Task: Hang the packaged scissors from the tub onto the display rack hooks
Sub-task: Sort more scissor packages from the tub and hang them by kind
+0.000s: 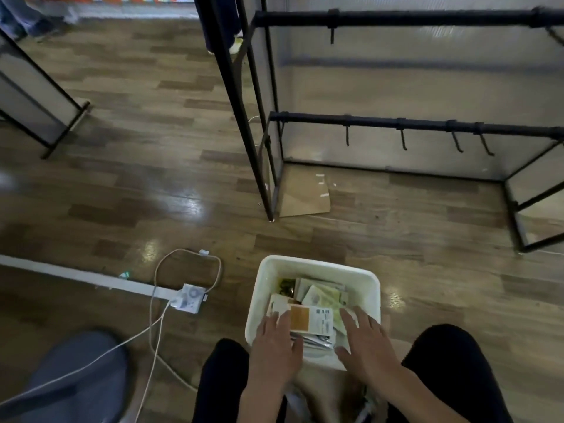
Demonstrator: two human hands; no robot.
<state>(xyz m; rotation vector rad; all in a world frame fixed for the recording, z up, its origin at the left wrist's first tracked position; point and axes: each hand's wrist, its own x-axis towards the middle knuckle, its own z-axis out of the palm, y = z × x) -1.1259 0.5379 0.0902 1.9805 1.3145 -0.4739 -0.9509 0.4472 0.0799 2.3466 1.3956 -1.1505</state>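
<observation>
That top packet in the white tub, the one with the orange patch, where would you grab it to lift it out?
Probably by its two short side edges, coming from above. The orange-patched packet lies flat on top of the pile in the tub, and the left hand and right hand already flank it, fingers at each side. The flat face offers nothing to pinch.

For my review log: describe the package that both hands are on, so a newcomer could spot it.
Find the white plastic tub on the wood floor. At its near end, the left hand and right hand flank the top flat white package. Only it shows an orange square panel.
</observation>
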